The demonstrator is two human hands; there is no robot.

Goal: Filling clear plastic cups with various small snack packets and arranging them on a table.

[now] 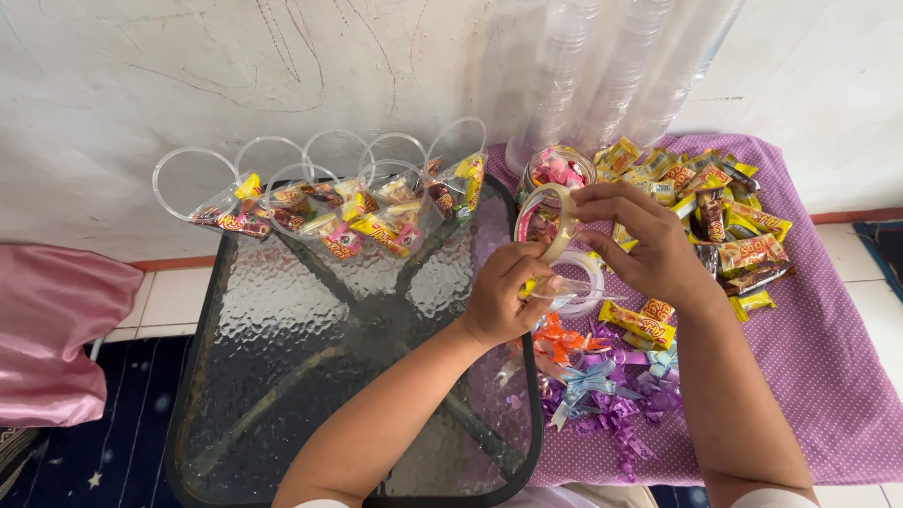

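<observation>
**Peeling tape over a table of party favours**

Seen from the head camera, both hands work at the middle of the frame. The left hand point(503, 296) is clenched around a roll of clear adhesive tape point(557, 226), held upright above the table edge, apparently so the loose end faces the other hand. The right hand point(649, 246) pinches at the top of the roll with thumb and forefinger, seemingly picking at the tape end.

Just below the hands sits a clear plastic cup point(576, 282), close enough to be reached without shifting. Filled cups of wrapped sweets point(353, 221) lie tipped in a row at the far side of the glass table point(282, 376), grouped apart from the loose candy pile point(715, 207) on the purple cloth point(828, 376). Ribbon bows point(593, 386) lie near the wrists, and stacked empty cups point(611, 75) lean against the wall.
</observation>
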